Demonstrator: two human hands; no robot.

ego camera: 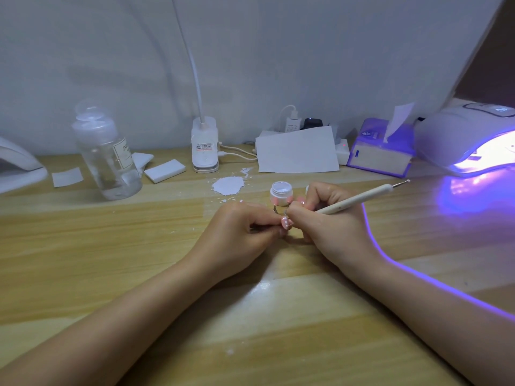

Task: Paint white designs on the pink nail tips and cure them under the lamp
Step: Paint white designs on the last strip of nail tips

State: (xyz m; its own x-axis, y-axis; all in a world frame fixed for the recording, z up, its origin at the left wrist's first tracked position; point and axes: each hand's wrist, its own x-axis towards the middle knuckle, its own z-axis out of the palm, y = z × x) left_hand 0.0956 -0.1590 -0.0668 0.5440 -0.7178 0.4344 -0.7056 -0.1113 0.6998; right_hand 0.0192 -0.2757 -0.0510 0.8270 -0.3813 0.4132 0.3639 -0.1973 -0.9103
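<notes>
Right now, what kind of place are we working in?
Probably a home nail-art desk, not a salon: a lit curing lamp at the right, a small pot of white gel, and a dotting pen in the right hand over a pink nail tip on a wooden table.

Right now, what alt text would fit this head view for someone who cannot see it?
Two hands meet over a wooden table: the left hand pinches a holder bearing a pink nail tip with white dots, the right hand grips a dotting pen. Behind sits an open white gel jar; a lit curing lamp glows purple at right.
</notes>
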